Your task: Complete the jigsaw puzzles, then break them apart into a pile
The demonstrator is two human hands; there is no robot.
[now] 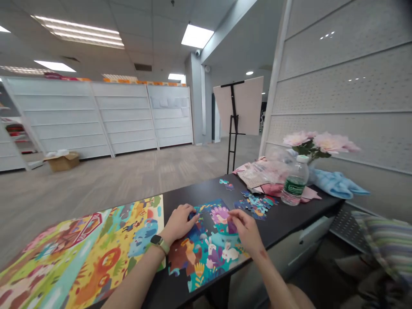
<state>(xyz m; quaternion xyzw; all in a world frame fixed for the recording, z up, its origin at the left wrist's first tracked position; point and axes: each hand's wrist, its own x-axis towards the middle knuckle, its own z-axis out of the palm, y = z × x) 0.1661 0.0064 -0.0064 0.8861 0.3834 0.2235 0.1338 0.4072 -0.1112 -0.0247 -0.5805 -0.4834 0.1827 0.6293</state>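
Pressing the left hand (178, 223), fingers curled and clasping nothing, on the half-built colourful cardboard jigsaw (209, 253) at the front edge of the black bench (289, 221); pinching a purple jigsaw piece (231, 227) between right hand (247, 231) fingers, mid-puzzle.

Your black table (283, 223) carries a large animal picture sheet (96, 249) at its left end and a half-built jigsaw puzzle (206, 253) before you. Beyond lie a heap of loose pieces (255, 205), two stray pieces (226, 184), a water bottle (294, 182), a crumpled plastic bag (264, 174) and a blue cloth (334, 182).
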